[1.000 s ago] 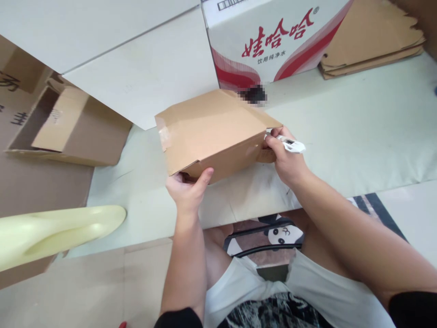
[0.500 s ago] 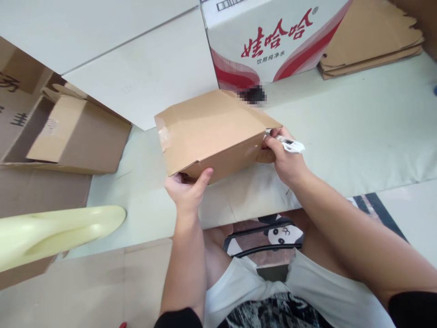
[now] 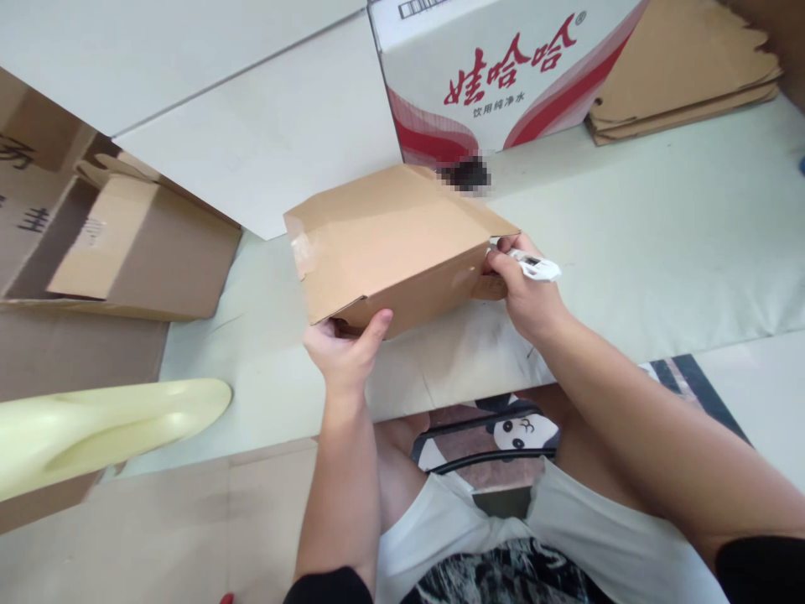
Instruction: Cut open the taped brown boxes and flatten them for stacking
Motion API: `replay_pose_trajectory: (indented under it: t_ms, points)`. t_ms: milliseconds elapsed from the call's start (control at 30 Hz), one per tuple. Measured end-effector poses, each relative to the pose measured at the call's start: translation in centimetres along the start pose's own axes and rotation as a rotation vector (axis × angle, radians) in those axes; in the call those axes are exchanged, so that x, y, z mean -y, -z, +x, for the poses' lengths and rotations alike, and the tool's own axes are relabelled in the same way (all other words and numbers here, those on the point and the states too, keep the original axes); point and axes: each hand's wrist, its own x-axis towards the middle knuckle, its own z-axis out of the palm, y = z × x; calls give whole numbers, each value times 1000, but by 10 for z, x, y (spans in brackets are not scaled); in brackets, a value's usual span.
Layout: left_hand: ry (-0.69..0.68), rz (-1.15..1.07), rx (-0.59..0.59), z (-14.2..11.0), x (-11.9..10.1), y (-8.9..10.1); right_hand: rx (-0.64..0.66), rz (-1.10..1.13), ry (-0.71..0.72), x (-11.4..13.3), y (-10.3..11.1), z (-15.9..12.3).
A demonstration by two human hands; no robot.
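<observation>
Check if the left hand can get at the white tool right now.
Probably not: the left hand holds the box at its left end, and the right hand grips the white tool.

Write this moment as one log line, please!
left hand: holds brown rectangular cardboard box | right hand: holds slim white plastic-looking tool at box's right end

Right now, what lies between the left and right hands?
The head view shows a brown, angular cardboard box between the left hand and the right hand, which holds a white tool.

red 娃哈哈 above grey 饮用纯净水 on the white-and-red carton (image 3: 503,80)
</observation>
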Motion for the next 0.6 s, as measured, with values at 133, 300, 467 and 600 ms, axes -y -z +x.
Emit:
replay_pose_trajectory:
  t_ms: [133, 300, 467, 600]
  points:
    - [-17, -22, 1, 1, 0, 0, -13, 5, -9, 1, 0, 0]
    - [-23, -3, -6, 1, -2, 0, -13, -8, -4, 2, -1, 0]
    - [-20, -12, 0, 1, -3, -1, -6, -6, 2, 1, -1, 1]
    - [-23, -15, 6, 0, -1, -1, -7, -11, -4, 0, 0, 1]
